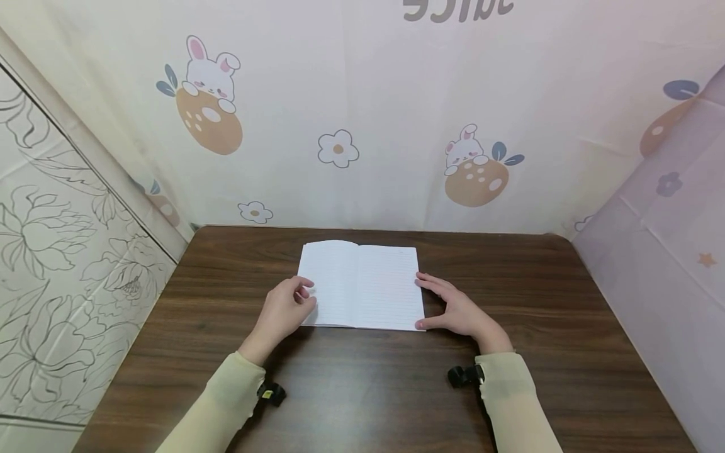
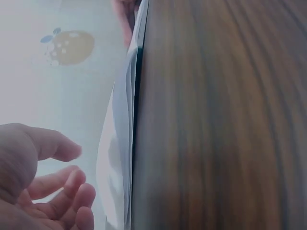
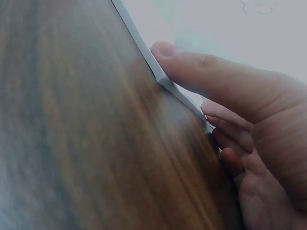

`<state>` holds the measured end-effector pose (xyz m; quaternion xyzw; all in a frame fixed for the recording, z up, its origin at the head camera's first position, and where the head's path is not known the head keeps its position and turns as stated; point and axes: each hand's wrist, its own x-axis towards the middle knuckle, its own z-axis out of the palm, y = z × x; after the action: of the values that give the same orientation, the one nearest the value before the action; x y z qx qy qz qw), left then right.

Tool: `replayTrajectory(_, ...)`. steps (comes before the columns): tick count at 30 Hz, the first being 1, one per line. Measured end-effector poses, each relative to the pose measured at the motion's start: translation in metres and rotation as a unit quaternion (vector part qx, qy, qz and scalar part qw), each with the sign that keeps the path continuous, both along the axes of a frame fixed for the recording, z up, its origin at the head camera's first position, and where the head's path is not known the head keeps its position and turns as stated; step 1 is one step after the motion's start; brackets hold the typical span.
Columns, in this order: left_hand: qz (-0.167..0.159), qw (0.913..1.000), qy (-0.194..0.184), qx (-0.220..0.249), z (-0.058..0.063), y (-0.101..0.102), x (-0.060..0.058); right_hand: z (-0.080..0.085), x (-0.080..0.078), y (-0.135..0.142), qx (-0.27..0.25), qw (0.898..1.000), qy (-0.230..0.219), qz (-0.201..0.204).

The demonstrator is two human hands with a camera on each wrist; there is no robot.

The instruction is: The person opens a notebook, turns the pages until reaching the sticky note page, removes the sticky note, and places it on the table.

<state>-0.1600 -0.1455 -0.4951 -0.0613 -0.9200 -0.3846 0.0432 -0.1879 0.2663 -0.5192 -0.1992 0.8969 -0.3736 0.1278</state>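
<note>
From afar I count one open notebook, two pages showing, near the far edge of the surface; left hand loosely bent, gripping nothing; right hand extended, touching its right edge.

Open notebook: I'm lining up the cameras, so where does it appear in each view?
Head: the notebook lies just below centre.
Left wrist: the notebook forms a narrow strip left of centre, top to bottom.
Right wrist: the notebook is upper middle.
Shared landmark: the brown tabletop.
</note>
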Motion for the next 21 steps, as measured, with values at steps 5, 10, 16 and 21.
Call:
replayTrajectory(5, -0.045, 0.9967, 0.066, 0.011, 0.003, 0.027, -0.003, -0.001, 0.0, 0.0, 0.002, 1.0, 0.002, 0.0)
replayTrajectory(10, -0.112, 0.988, 0.105, -0.017, 0.006, 0.055, -0.006, 0.0, -0.001, 0.001, 0.002, 1.0, 0.001, 0.001)
replayTrajectory(16, -0.164, 0.9797, 0.099, -0.058, 0.006, 0.088, -0.008, -0.001, -0.001, 0.001, 0.003, 1.0, 0.0, -0.002)
replayTrajectory(21, -0.202, 0.9723, 0.072, -0.092, 0.003, 0.112, -0.009, -0.001, -0.002, 0.0, 0.008, 1.0, 0.003, -0.002)
